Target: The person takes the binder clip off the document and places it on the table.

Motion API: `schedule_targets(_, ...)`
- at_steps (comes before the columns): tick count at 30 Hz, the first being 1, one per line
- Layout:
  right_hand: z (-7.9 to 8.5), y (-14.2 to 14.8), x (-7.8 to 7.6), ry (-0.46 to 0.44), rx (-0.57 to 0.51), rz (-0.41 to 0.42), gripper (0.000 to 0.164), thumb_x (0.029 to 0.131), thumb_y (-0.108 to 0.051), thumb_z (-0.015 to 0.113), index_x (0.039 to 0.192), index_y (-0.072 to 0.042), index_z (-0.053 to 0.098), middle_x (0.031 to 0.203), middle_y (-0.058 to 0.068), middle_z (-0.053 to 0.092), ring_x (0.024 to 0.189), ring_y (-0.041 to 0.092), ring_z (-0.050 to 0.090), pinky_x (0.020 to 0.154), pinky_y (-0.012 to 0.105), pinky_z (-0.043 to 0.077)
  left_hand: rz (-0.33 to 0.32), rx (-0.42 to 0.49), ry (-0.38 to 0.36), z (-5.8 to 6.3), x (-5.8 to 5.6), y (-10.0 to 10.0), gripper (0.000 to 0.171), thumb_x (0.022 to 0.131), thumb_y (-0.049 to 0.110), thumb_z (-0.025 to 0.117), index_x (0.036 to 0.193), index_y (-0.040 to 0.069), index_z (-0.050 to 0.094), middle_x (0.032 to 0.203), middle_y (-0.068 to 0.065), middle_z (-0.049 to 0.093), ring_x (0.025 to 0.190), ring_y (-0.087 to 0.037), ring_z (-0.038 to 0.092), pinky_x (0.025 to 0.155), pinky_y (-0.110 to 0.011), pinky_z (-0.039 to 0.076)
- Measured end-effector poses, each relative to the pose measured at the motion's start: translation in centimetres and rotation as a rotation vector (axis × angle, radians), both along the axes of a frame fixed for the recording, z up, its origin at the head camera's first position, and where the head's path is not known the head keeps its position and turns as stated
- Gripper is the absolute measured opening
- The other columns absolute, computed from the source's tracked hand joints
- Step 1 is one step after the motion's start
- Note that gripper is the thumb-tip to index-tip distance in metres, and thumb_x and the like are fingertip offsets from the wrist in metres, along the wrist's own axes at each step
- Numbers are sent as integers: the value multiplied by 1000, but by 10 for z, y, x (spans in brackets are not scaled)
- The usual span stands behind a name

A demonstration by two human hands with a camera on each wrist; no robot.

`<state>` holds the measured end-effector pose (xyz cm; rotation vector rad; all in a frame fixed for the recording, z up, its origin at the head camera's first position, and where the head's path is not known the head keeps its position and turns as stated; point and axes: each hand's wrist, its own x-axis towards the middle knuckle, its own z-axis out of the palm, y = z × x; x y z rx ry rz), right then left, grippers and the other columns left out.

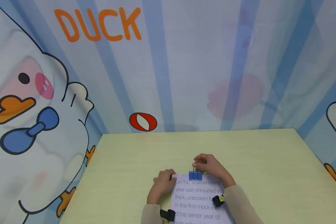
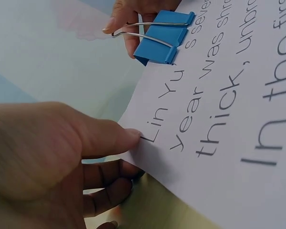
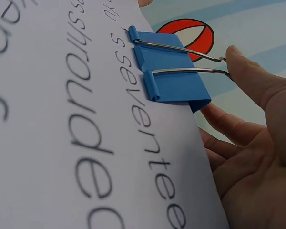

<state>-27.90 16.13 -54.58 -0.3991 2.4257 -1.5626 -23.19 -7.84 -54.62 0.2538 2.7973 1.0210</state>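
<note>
A white printed sheet of paper (image 1: 194, 198) is held up over the near part of the table. On its top edge sits a blue binder clip (image 3: 174, 67), with its silver wire handles pointing away from the text. My left hand (image 1: 163, 184) pinches the sheet's top left corner, thumb (image 2: 112, 138) on the printed face and fingers curled behind. At the clip, my right hand (image 1: 212, 166) grips the wire handles, its thumb (image 3: 248, 74) against the ends of the front one. The other right fingers reach behind the sheet, partly hidden by it.
The pale yellow table (image 1: 134, 155) spreads around the sheet. Behind it hangs a striped blue curtain (image 1: 184, 62) printed with a duck, a red ball and lettering. Dark straps (image 1: 168, 214) circle both wrists over beige sleeves (image 1: 240, 202).
</note>
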Motion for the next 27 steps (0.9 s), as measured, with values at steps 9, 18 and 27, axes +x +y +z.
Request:
schedule_targets(9,0,-3,2,34,31,-14,46,99,-27,67,128,8,63,108,11,72,94,22,69,91,47,51,-20,20,9,2,-1,-4,8,98,10,61,94,8,68,85,-1,62,83,-23,53,82,-59,36)
schedule_targets(18,0,-5,4,89,56,18,48,100,-24,64,130,13,60,123,24,66,110,35,66,99,53,46,-22,11,16,1,-2,-5,10,97,8,60,94,8,69,85,-2,64,82,-23,56,83,-61,37)
schedule_targets(27,-3,-7,3,39,35,-33,42,99,-23,66,127,9,64,124,21,67,118,37,61,101,53,44,-25,-4,18,0,-2,-4,10,97,7,60,94,7,70,86,-2,64,83,-24,56,80,-59,38)
